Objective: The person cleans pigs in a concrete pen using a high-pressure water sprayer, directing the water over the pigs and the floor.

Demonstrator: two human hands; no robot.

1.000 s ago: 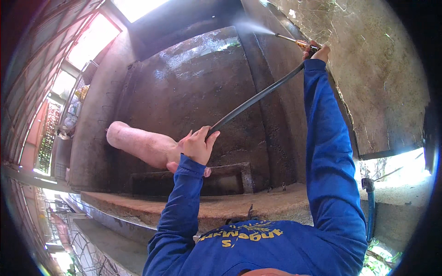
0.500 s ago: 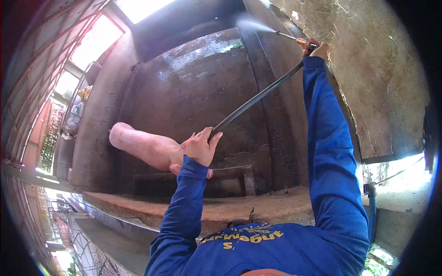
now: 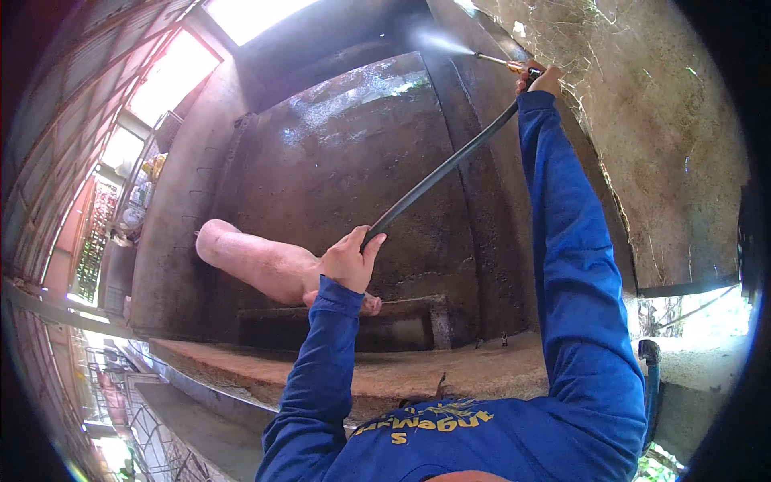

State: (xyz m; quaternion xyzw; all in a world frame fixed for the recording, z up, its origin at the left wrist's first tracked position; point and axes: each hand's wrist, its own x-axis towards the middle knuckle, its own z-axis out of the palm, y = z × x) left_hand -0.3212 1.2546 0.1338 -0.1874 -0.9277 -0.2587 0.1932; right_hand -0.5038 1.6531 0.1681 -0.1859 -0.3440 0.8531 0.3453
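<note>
My right hand is stretched out to the far right, closed on a spray gun with a thin metal lance. A white jet of water leaves its tip toward the far wall of the pen. From the gun a dark hose slants down to my left hand, whose fingers are wrapped round it. Just left of and below that hand a pink pig stands on the wet concrete floor. My left hand and forearm hide part of its head.
A low concrete trough lies inside the near wall in front of me. A stained wall rises on the right, a concrete wall on the left. Another pig stands behind metal bars at the lower left. A pipe stands at right.
My right hand and the spray gun have shifted slightly left, and the jet with them. The pig's head has moved a little to the right. Both hands keep their hold.
</note>
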